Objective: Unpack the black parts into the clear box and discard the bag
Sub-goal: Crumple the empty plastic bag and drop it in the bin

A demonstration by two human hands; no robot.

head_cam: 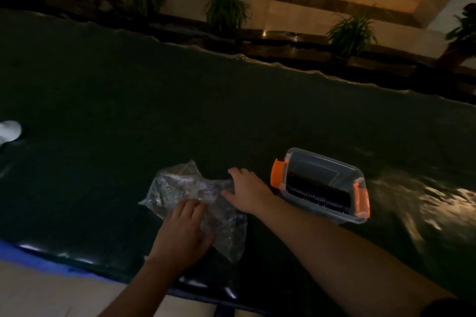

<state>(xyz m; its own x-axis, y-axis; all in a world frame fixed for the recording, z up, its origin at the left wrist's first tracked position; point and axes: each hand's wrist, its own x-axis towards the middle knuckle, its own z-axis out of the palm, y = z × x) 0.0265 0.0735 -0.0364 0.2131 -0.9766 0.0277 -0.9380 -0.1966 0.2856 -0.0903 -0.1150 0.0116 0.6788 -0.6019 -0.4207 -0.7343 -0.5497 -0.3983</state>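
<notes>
Crumpled clear plastic bag [190, 193] lies flat on dark surface [180, 110], both hands pressing it: left hand [184, 231], right hand [248, 193], fingers spread. Clear box with orange latches [322, 184], just right, holds ribbed black parts [318, 192].

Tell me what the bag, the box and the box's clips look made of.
Bag: thin clear plastic film, glossy; it crumples and glints. Box: stiff clear plastic, smooth; the black parts show through its walls. Clips: opaque orange, probably moulded plastic, matte-looking, though the light is dim.
</notes>
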